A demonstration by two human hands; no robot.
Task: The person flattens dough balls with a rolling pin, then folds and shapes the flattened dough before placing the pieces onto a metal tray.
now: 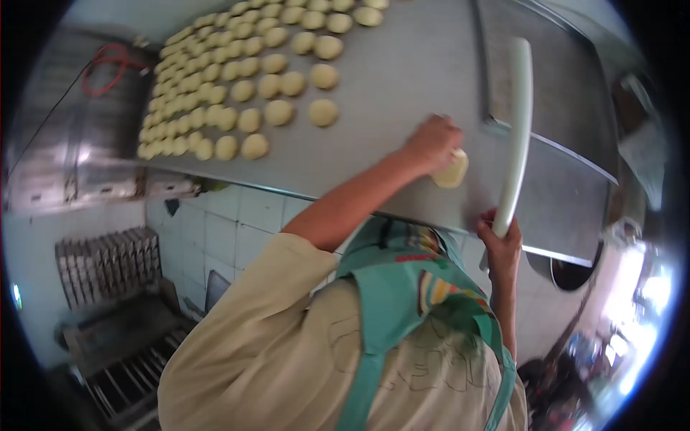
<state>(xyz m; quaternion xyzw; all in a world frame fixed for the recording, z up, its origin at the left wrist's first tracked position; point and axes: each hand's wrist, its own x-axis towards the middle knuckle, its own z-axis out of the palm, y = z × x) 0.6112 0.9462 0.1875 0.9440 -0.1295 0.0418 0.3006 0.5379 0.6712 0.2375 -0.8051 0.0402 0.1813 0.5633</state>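
My left hand (434, 142) reaches over the metal worktop (388, 79), its fingers curled at the top edge of a flattened piece of dough (451, 171). The dough is pale, oval and thin, lying near the front edge. My right hand (501, 237) is closed round the near end of a long white rolling pin (519, 129). The pin points away from me and looks bent in the wide lens. Rows of round dough balls (279, 112) cover the left part of the worktop.
Metal trays or sheets (560, 187) lie to the right, beyond the rolling pin. Metal cabinets (79, 136) with a red cable (108, 65) stand at the left. Below them are a stack of ridged metal pieces (108, 262) and a dark rack (136, 366).
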